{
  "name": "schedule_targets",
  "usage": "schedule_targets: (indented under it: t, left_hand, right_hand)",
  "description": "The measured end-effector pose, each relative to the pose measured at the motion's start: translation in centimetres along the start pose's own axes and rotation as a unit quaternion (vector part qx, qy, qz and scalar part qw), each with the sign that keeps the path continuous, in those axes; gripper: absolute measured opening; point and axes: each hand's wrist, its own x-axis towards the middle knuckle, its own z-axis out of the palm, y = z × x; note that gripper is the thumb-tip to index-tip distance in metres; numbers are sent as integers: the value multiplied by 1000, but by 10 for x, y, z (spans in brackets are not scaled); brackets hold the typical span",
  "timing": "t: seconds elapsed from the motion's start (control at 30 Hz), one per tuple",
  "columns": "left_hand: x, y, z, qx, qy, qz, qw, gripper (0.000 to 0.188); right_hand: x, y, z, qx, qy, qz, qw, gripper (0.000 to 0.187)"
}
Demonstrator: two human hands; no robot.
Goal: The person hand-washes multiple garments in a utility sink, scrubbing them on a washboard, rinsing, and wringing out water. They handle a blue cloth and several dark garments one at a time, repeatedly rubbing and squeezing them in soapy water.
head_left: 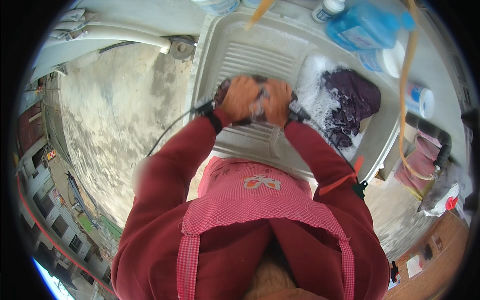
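Note:
Over the ridged washboard of a pale laundry sink, both fists press side by side on a bunched, dark, wet cloth. My left hand is closed on its left part, and my right hand grips it just to the right. Some suds show between the hands, which are slightly blurred. What kind of garment the cloth is cannot be made out. In the basin to the right, a dark purple garment lies partly covered by white foam.
Along the sink's right edge stand a large blue jug, a white tub, another white container and a small white bottle. A yellow hose hangs down there. Concrete floor lies to the left.

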Motion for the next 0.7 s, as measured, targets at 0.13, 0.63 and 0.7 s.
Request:
schedule_targets:
  t: [0.13, 0.63, 0.7]
  left_hand:
    - [75, -50, 17, 116, 140, -81, 980, 33]
    - [30, -33, 26, 8, 129, -39, 991, 35]
    - [51, -33, 20, -7, 166, -103, 981, 35]
  right_hand:
    - [88, 53, 17, -188, 78, 57, 977, 31]
    - [46, 42, 12, -61, 52, -45, 996, 29]
    - [69, 42, 11, -123, 109, 26, 986, 29]
